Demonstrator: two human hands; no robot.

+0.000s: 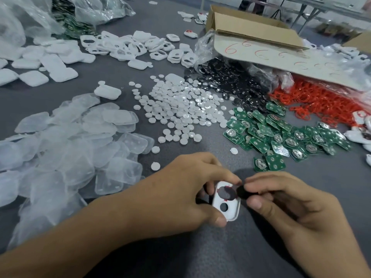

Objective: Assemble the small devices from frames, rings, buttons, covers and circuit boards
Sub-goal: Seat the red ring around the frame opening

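Observation:
My left hand grips a white frame with two round holes, just above the grey table near its front edge. A thin red ring shows at the rim of the larger hole. My right hand pinches a black round button between thumb and forefinger at the frame's right edge, beside the larger hole. Parts lie in heaps beyond: green circuit boards, black buttons, red rings, small white round buttons, white frames.
Translucent covers pile up at the left, white back shells farther off. A tipped cardboard box spills bags at the back right. Plastic bags lie in the far left corner. A few finished units sit at the right edge.

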